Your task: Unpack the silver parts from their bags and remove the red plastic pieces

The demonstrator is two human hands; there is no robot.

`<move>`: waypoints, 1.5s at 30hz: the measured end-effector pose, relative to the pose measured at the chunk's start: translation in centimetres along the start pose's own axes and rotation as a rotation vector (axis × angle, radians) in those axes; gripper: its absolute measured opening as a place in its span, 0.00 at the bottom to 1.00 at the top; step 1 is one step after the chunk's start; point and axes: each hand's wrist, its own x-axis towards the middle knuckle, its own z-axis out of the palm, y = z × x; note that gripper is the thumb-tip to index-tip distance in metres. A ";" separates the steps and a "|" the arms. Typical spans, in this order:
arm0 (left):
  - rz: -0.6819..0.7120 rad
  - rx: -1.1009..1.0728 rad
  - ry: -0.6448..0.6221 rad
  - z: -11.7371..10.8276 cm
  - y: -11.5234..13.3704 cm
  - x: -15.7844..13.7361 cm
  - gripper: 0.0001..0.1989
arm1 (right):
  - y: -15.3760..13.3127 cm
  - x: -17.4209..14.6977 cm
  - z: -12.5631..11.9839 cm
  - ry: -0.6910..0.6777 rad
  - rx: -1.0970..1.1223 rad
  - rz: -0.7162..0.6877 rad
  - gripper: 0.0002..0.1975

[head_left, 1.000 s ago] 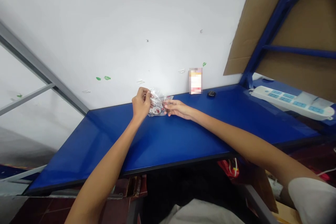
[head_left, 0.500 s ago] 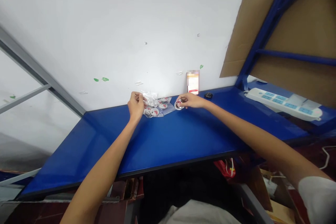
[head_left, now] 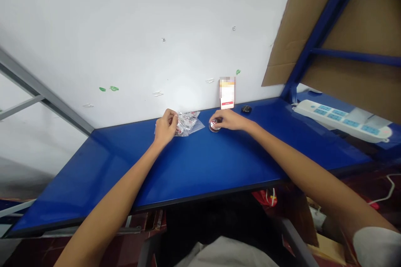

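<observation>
My left hand [head_left: 166, 127] pinches the edge of a clear plastic bag [head_left: 188, 121] near the back edge of the blue table. The crinkled bag lies over round discs with red print, which are mostly hidden. Under my right hand [head_left: 228, 119] is a round, shiny disc [head_left: 214, 125] with a pale rim, gripped by the fingers at the table surface. It looks like a badge, though its exact kind is hard to tell. A gap of bare table separates it from the bag.
Against the white wall leans a phone [head_left: 227, 95] with a lit screen. A small black object [head_left: 246, 109] lies right of it. The blue table [head_left: 188, 162] carries a white power strip [head_left: 341, 120] at the far right, beside a blue frame [head_left: 313, 46] and cardboard [head_left: 282, 54].
The plastic bag has come down over the printed discs, which showed plainly before. My left hand has shifted slightly with it. In my right hand the disc now shows a shinier face.
</observation>
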 end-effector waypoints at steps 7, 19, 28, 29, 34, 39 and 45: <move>-0.007 0.010 -0.008 -0.1 -0.2 0.0 0.09 | 1.1 -0.6 -0.7 0.010 0.072 0.033 0.13; 0.003 -0.007 0.021 -0.2 0.3 0.1 0.09 | 2.9 0.1 0.0 0.312 0.270 0.116 0.12; 0.034 0.023 -0.002 -0.5 0.2 0.2 0.09 | 2.0 -0.5 -0.3 0.078 -0.076 -0.047 0.15; 0.031 0.021 -0.002 -0.5 0.2 0.2 0.09 | 1.6 -0.6 -0.5 0.078 -0.082 -0.060 0.16; 0.028 0.009 -0.010 -0.5 0.2 0.2 0.09 | 0.0 -1.0 -1.1 0.128 -0.050 -0.116 0.12; 0.030 0.009 -0.001 -0.5 0.2 0.2 0.08 | -0.3 -1.2 -1.0 0.012 -0.119 -0.120 0.16; 0.051 0.022 0.002 -0.4 0.4 0.1 0.08 | 0.5 -0.9 -0.1 0.071 -0.220 -0.088 0.16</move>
